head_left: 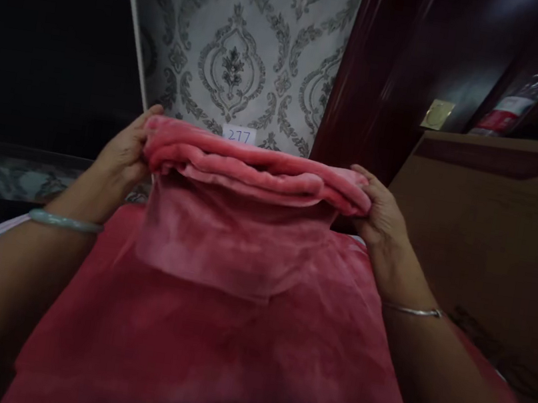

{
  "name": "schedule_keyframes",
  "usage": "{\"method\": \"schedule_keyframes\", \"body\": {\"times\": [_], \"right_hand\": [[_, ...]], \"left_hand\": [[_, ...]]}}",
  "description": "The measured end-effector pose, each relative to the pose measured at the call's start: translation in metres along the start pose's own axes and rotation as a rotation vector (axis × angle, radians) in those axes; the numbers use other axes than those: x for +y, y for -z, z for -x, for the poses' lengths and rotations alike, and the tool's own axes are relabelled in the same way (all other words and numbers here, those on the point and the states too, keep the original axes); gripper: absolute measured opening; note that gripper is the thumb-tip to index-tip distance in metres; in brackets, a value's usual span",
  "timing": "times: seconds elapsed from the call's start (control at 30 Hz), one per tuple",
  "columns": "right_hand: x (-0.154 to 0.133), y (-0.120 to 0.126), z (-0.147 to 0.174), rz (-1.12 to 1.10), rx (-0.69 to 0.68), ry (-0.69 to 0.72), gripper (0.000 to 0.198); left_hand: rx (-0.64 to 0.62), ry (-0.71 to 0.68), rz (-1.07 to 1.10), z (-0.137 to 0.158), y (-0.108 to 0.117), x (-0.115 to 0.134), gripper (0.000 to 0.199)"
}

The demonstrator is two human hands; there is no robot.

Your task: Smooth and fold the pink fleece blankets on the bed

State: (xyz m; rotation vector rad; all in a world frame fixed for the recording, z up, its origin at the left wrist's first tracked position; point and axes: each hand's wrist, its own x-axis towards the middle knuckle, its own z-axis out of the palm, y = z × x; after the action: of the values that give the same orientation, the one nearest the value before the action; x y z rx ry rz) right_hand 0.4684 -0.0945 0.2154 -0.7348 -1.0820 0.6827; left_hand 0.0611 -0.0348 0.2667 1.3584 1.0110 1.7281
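Note:
A plush pink-red blanket (227, 343) spreads across the lower middle of the head view. Its far part is lifted, folded into several thick layers, and a flap hangs below them. My left hand (128, 148) grips the left end of the folded layers, its fingers partly hidden by the cloth. At the right end, my right hand (381, 211) pinches the same bundle with the thumb on the near side. A pale green bangle (65, 221) circles my left wrist, and a thin silver bangle (417, 311) my right one.
Behind the blanket stands a patterned wall (235, 55) with a small paper label (239, 134) marked 277. A large dark screen (45, 40) fills the left. To the right, a cardboard box (492, 228) stands close to my forearm, with a red-capped plastic bottle (516, 104) above it.

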Motion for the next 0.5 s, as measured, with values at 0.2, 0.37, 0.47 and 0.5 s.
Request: {"method": "schedule_keyframes", "body": {"times": [0.2,0.37,0.47,0.5], "right_hand": [[-0.022,0.030,0.004,-0.041,0.058,0.074,0.032],[0.042,0.079,0.111,0.172,0.040,-0.268,0.035],[0.092,0.105,0.176,0.296,-0.022,-0.577,0.041],[0.104,0.111,0.191,0.326,-0.029,-0.600,0.041]], "left_hand": [[-0.005,-0.048,0.121,0.016,-0.029,0.007,0.085],[-0.119,0.306,-0.150,0.095,0.028,-0.081,0.093],[-0.183,0.628,-0.286,0.150,0.062,-0.145,0.108],[-0.180,0.690,-0.288,0.164,0.070,-0.160,0.113]]}}
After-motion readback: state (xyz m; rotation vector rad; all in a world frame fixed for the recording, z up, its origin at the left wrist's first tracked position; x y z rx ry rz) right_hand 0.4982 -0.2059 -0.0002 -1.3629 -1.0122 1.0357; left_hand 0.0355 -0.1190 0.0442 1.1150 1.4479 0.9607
